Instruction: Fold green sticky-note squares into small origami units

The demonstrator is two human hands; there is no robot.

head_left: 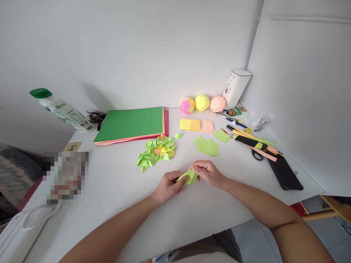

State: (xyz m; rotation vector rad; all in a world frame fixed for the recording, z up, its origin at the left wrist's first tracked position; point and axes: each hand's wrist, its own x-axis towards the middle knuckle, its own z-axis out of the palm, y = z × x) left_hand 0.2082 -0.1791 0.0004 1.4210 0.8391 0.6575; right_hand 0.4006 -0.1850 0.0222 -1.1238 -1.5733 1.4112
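Both my hands meet over the white table (117,204) near its front edge. My left hand (168,186) and my right hand (207,172) both pinch one small folded piece of light green paper (188,178), fingers closed on it from either side. Just beyond lies a heap of folded green, yellow and orange paper units (157,151). A loose pile of flat green paper squares (207,146) lies behind my right hand.
A stack of coloured sheets (131,124), green on top, lies at the back. Three paper balls (202,103), sticky-note pads (195,125), a white box (236,87), pens, scissors (253,148) and a black case (285,173) fill the right side. A bottle (64,111) stands at the left.
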